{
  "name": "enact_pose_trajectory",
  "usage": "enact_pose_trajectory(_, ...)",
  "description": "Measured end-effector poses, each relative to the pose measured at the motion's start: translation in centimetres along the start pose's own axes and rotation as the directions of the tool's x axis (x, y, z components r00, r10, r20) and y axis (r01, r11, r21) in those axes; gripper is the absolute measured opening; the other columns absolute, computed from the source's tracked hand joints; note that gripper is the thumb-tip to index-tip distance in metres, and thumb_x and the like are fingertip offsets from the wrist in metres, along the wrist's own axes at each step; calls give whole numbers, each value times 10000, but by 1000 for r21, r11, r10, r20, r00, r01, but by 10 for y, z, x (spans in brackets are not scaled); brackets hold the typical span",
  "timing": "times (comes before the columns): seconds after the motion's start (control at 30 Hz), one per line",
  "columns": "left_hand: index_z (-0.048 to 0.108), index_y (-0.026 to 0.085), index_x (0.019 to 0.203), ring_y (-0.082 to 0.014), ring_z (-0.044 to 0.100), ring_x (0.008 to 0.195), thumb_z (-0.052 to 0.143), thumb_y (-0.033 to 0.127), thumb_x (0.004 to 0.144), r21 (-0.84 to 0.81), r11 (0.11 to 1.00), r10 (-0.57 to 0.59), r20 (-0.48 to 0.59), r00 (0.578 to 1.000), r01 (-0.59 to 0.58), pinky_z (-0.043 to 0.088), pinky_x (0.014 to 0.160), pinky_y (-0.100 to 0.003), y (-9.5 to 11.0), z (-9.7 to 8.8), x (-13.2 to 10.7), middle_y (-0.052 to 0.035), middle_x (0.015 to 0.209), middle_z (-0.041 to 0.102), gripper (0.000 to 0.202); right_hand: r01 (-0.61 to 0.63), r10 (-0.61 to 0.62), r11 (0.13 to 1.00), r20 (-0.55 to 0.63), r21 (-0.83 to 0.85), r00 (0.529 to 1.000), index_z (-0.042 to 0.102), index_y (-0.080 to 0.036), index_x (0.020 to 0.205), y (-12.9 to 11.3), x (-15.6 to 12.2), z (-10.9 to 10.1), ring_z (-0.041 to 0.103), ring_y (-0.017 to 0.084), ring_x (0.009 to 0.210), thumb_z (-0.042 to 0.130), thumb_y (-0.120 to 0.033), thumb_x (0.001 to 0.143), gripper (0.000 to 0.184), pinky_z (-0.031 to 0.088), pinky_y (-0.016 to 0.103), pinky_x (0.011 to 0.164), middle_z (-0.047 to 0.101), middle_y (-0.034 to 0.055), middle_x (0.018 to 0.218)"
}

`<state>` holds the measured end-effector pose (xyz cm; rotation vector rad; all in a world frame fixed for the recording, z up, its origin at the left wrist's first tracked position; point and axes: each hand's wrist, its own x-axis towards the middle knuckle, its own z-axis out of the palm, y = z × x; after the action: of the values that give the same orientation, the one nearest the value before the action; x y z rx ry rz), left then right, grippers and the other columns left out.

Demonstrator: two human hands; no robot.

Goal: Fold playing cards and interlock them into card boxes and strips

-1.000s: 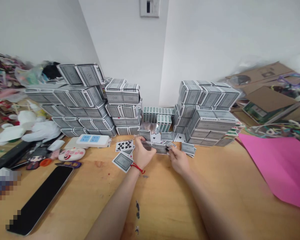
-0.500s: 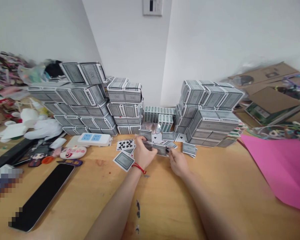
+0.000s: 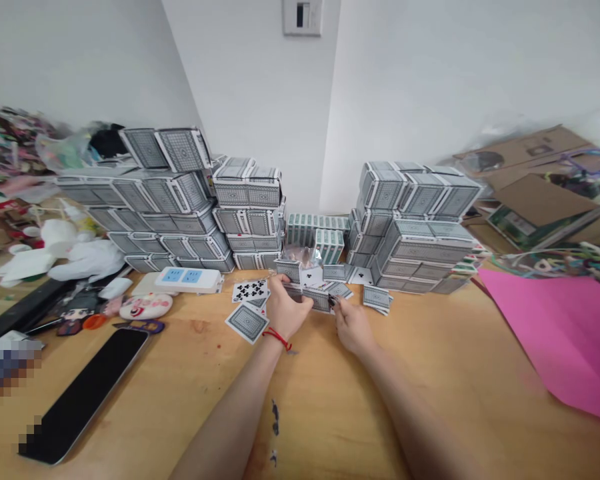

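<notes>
Between my hands is a small block of folded playing cards (image 3: 318,299), grey patterned backs outward. My left hand (image 3: 286,308), with a red cord at the wrist, is closed around its left end. At its right end, the fingers of my right hand (image 3: 349,323) pinch the block's edge; a small dark shape shows at the fingertips, too small to name. Loose cards lie close by: a ten of clubs (image 3: 249,291), a face-down card (image 3: 247,323) and a little pile of cards (image 3: 377,299) to the right.
Stacks of folded-card blocks stand at left (image 3: 173,217) and right (image 3: 420,227). Green-white card boxes (image 3: 317,230) sit between them. A power strip (image 3: 187,279), a black phone-like slab (image 3: 87,393), a pink sheet (image 3: 555,340) and a cardboard box (image 3: 545,207) surround the work area.
The whole view has shifted slightly. Both hands keep nearly the same hold on the card block, with only a tiny movement of the right fingers.
</notes>
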<state>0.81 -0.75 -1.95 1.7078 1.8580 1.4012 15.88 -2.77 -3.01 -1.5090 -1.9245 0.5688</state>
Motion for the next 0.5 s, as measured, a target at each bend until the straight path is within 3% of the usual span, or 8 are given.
enact_pose_trajectory(0.3,339,211,864,-136,460,735,587,140,533,-119,993,16,11,1000,-15,395,668,-275,-3,-2,4,12,816,399,419,65,-63,989,20,-136,998,519,-188,731,0,4,-10,506,156,511,311,-232,821,230,274,228,484,544,20,538)
enact_pose_trajectory(0.5,360,206,837,-144,462,764,578,122,544,-157,986,65,9,998,-63,394,699,-290,-5,-5,10,10,805,404,375,56,-55,997,27,-43,998,489,-196,713,4,5,-9,493,146,510,317,-252,820,211,295,221,486,535,12,552)
